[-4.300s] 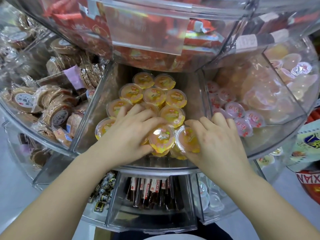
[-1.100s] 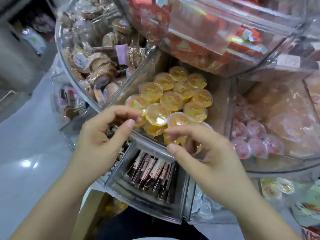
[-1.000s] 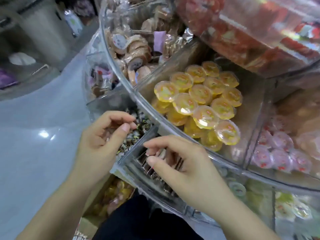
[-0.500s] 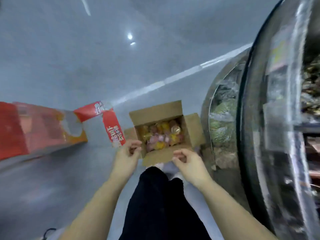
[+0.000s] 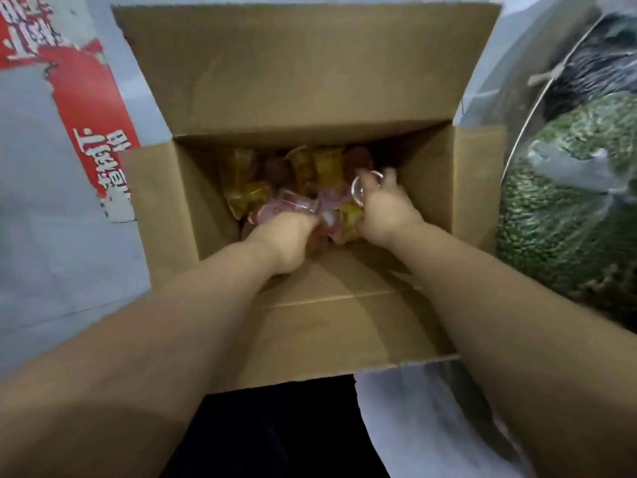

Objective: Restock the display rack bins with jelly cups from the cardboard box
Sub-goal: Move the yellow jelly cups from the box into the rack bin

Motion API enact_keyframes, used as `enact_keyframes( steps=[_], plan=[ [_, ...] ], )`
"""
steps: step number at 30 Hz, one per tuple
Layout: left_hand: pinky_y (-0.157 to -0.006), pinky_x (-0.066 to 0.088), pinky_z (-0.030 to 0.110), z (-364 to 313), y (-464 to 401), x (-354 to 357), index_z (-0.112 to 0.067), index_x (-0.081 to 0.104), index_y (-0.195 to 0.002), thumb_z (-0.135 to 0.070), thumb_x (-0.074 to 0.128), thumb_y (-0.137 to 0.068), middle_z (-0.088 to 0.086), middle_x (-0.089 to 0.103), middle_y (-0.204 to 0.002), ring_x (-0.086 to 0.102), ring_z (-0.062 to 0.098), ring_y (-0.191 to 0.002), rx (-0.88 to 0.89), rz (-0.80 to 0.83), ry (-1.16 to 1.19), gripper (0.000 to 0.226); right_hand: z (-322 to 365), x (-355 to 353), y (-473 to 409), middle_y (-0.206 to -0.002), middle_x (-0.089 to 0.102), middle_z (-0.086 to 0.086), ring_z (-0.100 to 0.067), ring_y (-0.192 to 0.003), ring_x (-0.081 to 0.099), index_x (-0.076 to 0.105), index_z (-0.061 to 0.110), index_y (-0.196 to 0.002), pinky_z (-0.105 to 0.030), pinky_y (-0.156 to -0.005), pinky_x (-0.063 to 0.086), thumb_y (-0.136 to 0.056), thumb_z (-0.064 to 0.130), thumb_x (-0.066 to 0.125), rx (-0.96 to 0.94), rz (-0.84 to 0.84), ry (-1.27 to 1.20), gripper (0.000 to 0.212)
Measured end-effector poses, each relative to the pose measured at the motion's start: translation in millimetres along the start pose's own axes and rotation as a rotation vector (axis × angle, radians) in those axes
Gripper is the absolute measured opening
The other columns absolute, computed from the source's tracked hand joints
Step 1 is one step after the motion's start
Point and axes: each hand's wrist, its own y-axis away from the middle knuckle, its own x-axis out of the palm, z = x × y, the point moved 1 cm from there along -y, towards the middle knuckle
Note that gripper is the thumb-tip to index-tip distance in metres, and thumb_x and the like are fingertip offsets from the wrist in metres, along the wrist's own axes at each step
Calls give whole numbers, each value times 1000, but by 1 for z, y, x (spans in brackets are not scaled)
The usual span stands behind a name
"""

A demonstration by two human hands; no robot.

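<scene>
An open cardboard box [image 5: 310, 98] stands on the floor right below me, flaps spread. A pile of yellow jelly cups [image 5: 248, 198] and pink jelly cups [image 5: 293, 205] lies at its bottom, blurred. Both my arms reach down into it. My right hand [image 5: 386, 212] is at the right side of the pile, its fingers curled round a clear-rimmed jelly cup [image 5: 363, 189]. My left hand [image 5: 282, 239] is pushed into the near side of the pile against the pink cups, and its fingers are hidden among them.
The curved clear wall of the display rack [image 5: 568, 201] rises close on the right, with green packed goods behind it. A red printed carton flap [image 5: 93, 108] lies on the grey floor to the left. My dark trousers show below the box.
I have turned from the rack's yellow jelly bin down to the box on the floor. Both hands, empty above the box half a second ago, are now deep inside it among the cups.
</scene>
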Motion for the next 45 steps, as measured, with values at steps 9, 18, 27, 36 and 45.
enact_keyframes(
  steps=[9, 18, 27, 36, 45],
  plan=[
    [-105, 34, 37, 26, -27, 18, -27, 53, -128, -7, 54, -86, -1, 42, -141, 37, 23, -129, 185, -56, -302, 47, -8, 8, -20, -124, 38, -17, -37, -108, 47, 39, 18, -128, -38, -76, 38, -88, 3, 41, -76, -135, 136, 42],
    [-85, 51, 37, -35, 104, -59, -22, 46, -83, -6, 75, -76, -5, 64, -88, 61, 14, -80, -145, -448, 1124, 33, 14, -61, 126, -108, 55, -6, -6, -89, 57, 53, 21, -119, -12, -82, 41, -71, -4, 65, 63, -312, -1009, 55],
    [-84, 49, 38, -219, 327, -220, -15, 58, -115, 0, 65, -67, 6, 66, -107, 60, 27, -100, 309, -161, 1174, 51, 55, -258, 384, -102, 62, 0, -3, -77, 60, 54, 32, -119, -18, -73, 48, -77, 0, 64, -144, -532, -1320, 54],
    [-78, 42, 7, -429, 454, -285, -29, 57, -100, 0, 66, -68, -24, 65, -94, 59, -7, -90, 883, -166, 714, 43, -6, -350, 614, -110, 63, 16, -5, -101, 61, 47, 40, -126, -23, -90, 46, -70, 7, 73, -250, -1117, -1172, 70],
    [-85, 46, 20, -576, 484, -219, -31, 59, -106, -15, 79, -69, 9, 59, -114, 60, 9, -105, 1194, -13, 460, 45, -103, -314, 741, -111, 59, 23, 0, -104, 59, 44, 41, -124, -13, -84, 45, -63, 26, 80, 13, -1514, -1117, 72]
  ],
)
